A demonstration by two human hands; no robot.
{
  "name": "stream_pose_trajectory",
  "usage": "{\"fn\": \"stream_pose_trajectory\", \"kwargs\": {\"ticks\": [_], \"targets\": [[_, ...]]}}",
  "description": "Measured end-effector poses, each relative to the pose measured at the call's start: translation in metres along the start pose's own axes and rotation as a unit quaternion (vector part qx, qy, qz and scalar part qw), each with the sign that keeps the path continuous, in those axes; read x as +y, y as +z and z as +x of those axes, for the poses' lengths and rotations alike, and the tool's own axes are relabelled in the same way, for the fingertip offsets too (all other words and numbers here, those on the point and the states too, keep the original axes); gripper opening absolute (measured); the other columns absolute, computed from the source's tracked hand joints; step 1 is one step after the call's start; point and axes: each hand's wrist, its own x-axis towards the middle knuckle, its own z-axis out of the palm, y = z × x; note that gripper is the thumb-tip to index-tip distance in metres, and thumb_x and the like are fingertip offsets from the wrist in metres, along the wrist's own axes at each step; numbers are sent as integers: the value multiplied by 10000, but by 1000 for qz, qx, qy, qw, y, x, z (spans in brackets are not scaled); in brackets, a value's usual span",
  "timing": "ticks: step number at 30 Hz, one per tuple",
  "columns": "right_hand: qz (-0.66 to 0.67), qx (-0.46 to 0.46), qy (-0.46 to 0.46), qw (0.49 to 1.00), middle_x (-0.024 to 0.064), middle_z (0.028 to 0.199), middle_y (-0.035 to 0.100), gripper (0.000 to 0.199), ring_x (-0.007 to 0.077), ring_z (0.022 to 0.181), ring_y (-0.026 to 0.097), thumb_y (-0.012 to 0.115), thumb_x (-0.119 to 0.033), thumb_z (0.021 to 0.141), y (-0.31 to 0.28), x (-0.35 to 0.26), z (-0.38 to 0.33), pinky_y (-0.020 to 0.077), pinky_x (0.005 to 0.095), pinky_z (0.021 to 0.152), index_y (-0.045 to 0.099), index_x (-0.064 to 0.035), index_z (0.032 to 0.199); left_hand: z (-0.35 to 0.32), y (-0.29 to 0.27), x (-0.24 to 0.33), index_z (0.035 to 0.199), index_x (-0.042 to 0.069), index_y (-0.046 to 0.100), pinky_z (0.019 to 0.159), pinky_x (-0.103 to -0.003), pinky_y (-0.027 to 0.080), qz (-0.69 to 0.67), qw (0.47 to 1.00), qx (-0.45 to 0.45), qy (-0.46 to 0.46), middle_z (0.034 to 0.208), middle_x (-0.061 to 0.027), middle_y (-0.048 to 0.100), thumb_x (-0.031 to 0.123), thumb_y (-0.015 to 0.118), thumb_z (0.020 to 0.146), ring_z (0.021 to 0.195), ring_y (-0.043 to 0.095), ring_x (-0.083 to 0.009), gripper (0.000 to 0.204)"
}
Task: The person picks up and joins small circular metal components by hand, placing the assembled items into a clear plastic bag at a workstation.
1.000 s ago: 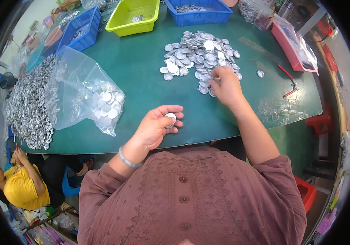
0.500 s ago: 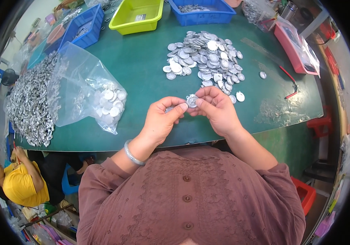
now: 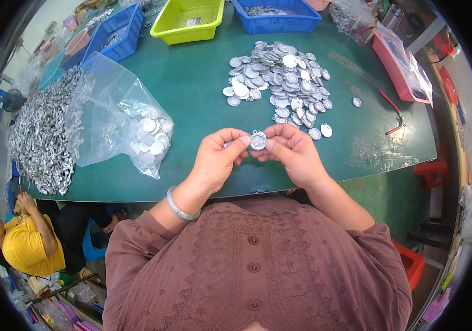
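Observation:
A round silver medallion pendant (image 3: pixel 258 140) with a small loop at its top is pinched between my two hands, its patterned face toward me. My left hand (image 3: pixel 220 157) grips its left edge with thumb and fingers; a pale bit of something shows by the curled fingers, too small to name. At the right edge, my right hand (image 3: pixel 296 154) holds it between thumb and bent forefinger. Just beyond my hands lies a heap of similar silver medallions (image 3: pixel 285 77), with a few loose ones at its near side.
On the left are a clear plastic bag (image 3: pixel 112 110) of pale discs and a large pile of metal pieces (image 3: pixel 46 132). A lime tray (image 3: pixel 186 37) and blue trays (image 3: pixel 277 25) stand at the back. Red-handled pliers (image 3: pixel 396 116) lie right; a person in yellow (image 3: pixel 32 245) sits left.
The medallion has come slightly lower and turned, so more of its face and its loop show. My right thumb has shifted to its edge. Both hands still hold it.

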Motion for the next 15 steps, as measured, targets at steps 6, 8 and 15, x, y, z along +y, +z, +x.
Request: {"fn": "stream_pose_trajectory", "kwargs": {"ticks": [6, 8, 15], "targets": [[-3, 27, -3, 1000, 121, 875, 615, 150, 160, 789, 611, 502, -38, 852, 0, 2, 2, 494, 256, 681, 488, 41, 978, -6, 1, 0, 989, -3, 588, 572, -200, 409, -8, 1000, 4, -13, 798, -26, 594, 145, 532, 864, 660, 515, -74, 202], [-24, 27, -34, 999, 104, 873, 617, 141, 148, 782, 605, 515, -35, 845, -1, 7, 2, 486, 246, 672, 506, 32, 969, -9, 3, 2, 1026, -6, 576, 578, -202, 413, -8, 1000, -9, -7, 825, -29, 595, 156, 518, 872, 669, 519, -77, 230], [-268, -7, -226, 937, 65, 860, 582, 122, 124, 724, 565, 578, -5, 790, 2, 7, 1, 450, 225, 620, 585, 8, 911, -6, 0, -6, 1130, -10, 510, 607, -227, 436, -97, 991, -78, -49, 878, -42, 586, 208, 436, 911, 694, 534, -107, 318]]}}
